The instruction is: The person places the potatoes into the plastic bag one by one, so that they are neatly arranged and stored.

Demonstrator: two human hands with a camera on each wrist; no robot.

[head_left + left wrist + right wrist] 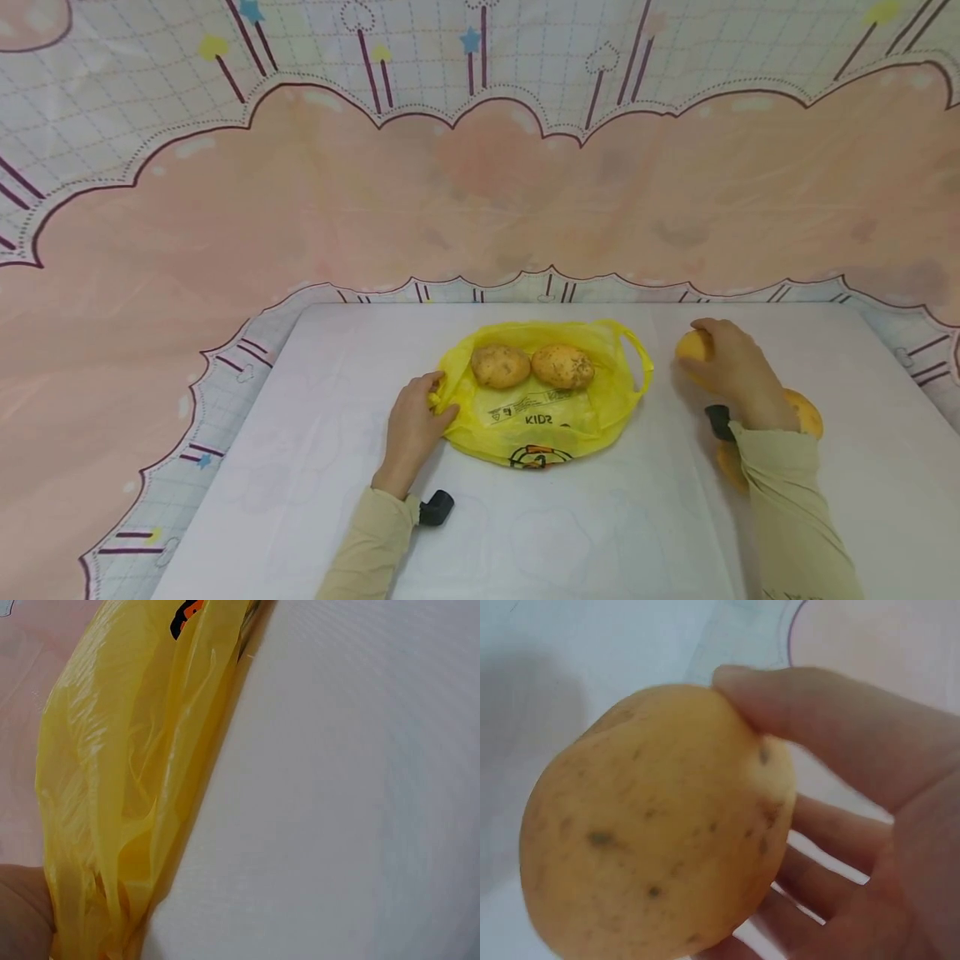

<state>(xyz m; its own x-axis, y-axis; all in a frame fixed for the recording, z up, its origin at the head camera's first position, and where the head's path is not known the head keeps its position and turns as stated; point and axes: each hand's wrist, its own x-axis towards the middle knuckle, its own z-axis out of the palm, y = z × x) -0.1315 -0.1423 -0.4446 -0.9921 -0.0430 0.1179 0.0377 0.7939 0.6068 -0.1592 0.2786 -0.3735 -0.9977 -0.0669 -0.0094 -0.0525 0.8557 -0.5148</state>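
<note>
A yellow plastic bag [540, 425] lies spread on the table with its mouth held wide and two potatoes [501, 367] inside. My left hand [414, 425] pinches the bag's left edge between thumb and fingers. In the left wrist view the gathered plastic [112, 825] runs up from the thumb. To the right of the bag, my right hand [727, 367] grips another potato [656, 825] by its side, thumb on one face and fingers round the other. Dark spots mark this potato's skin.
Behind my right wrist on the white table [585, 533] lie more potatoes [804, 412], partly covered by the hand and sleeve. The bag's loop handle [639, 362] sticks out on its right. A patterned cloth [480, 200] hangs behind the table.
</note>
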